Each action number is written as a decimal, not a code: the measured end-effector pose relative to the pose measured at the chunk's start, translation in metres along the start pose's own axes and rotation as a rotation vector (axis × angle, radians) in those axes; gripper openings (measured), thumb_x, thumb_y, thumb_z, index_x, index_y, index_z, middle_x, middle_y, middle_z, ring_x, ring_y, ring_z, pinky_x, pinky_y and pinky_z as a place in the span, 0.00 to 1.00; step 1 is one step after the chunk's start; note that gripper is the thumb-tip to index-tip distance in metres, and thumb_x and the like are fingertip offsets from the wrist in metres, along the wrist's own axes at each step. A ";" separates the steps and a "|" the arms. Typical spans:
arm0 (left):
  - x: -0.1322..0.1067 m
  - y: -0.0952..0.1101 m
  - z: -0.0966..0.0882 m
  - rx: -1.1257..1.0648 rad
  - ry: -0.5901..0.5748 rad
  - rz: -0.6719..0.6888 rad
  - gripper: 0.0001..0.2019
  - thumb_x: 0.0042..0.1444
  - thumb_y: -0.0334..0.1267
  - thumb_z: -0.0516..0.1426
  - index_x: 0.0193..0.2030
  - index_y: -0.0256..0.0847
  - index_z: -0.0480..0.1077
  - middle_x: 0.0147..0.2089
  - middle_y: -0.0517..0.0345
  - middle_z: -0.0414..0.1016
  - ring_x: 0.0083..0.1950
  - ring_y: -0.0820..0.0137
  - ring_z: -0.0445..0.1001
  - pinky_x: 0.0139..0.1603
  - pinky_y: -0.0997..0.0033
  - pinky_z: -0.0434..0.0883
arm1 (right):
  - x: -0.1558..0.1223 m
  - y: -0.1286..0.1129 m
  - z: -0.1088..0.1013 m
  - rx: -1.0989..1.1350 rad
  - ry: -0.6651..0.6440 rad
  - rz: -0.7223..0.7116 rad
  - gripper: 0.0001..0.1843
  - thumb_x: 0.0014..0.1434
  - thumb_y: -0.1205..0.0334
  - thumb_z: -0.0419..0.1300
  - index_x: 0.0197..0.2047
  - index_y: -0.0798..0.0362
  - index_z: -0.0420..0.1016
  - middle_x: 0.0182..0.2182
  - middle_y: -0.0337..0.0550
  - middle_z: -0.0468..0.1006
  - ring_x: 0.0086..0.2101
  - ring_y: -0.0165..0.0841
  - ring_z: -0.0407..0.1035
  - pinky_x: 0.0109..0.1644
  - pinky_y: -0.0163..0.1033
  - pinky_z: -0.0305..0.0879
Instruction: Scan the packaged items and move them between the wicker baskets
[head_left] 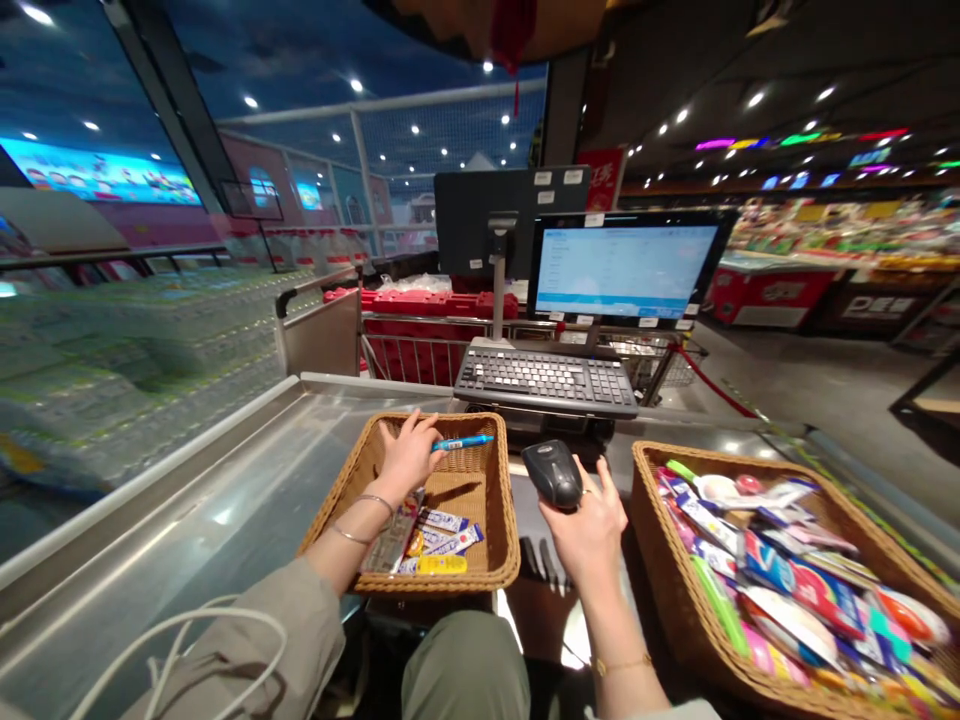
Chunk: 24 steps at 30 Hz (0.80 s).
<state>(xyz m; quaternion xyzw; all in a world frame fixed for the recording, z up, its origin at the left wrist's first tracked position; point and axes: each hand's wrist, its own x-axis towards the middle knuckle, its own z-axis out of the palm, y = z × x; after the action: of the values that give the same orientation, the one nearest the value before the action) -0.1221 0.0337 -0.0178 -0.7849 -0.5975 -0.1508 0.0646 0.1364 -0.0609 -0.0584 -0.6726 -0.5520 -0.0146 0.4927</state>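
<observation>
Between the fingers of my left hand (409, 458) is a blue pen (471, 440) with a white barcode label, held level over the left wicker basket (513, 520). Below it in that basket lie several small white-and-blue packets (456, 542) and a yellow item (442, 565); my wrist partly covers the things at the left. My right hand (586, 530) is wrapped round a black barcode scanner (553, 474), whose head points left toward the basket. A second wicker basket (646, 545) stands to the right, heaped with packaged goods, among them a blue-and-red box (799, 582).
A keyboard (547, 380) sits behind the baskets below a lit monitor (622, 265). Another dark screen (472, 220) faces away. A metal counter edge (150, 480) runs along the left. Wire carts (420, 355) stand behind; a white cable (180, 625) loops near my left sleeve.
</observation>
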 end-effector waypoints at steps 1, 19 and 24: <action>-0.002 0.002 -0.003 -0.005 0.034 -0.004 0.04 0.60 0.38 0.59 0.41 0.48 0.75 0.68 0.57 0.67 0.74 0.49 0.53 0.62 0.13 0.40 | 0.000 -0.001 -0.001 -0.010 0.000 -0.007 0.28 0.49 0.53 0.62 0.53 0.55 0.77 0.55 0.54 0.76 0.65 0.51 0.55 0.65 0.59 0.53; -0.002 0.075 -0.016 -0.132 0.251 0.045 0.08 0.63 0.43 0.56 0.44 0.46 0.75 0.71 0.54 0.62 0.76 0.49 0.46 0.67 0.20 0.38 | -0.005 0.005 -0.007 -0.241 0.036 -0.127 0.20 0.51 0.46 0.62 0.43 0.48 0.79 0.60 0.48 0.72 0.67 0.57 0.48 0.62 0.74 0.38; 0.001 0.089 -0.016 -0.137 0.252 0.063 0.09 0.63 0.43 0.56 0.45 0.46 0.75 0.71 0.53 0.61 0.76 0.48 0.45 0.67 0.20 0.35 | -0.005 0.002 -0.011 -0.254 0.047 -0.149 0.18 0.52 0.46 0.62 0.41 0.48 0.79 0.60 0.49 0.72 0.67 0.57 0.48 0.62 0.74 0.36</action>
<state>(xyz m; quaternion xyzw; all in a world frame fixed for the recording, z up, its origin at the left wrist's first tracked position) -0.0396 0.0051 0.0046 -0.7806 -0.5481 -0.2865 0.0903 0.1413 -0.0714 -0.0568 -0.6859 -0.5825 -0.1368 0.4141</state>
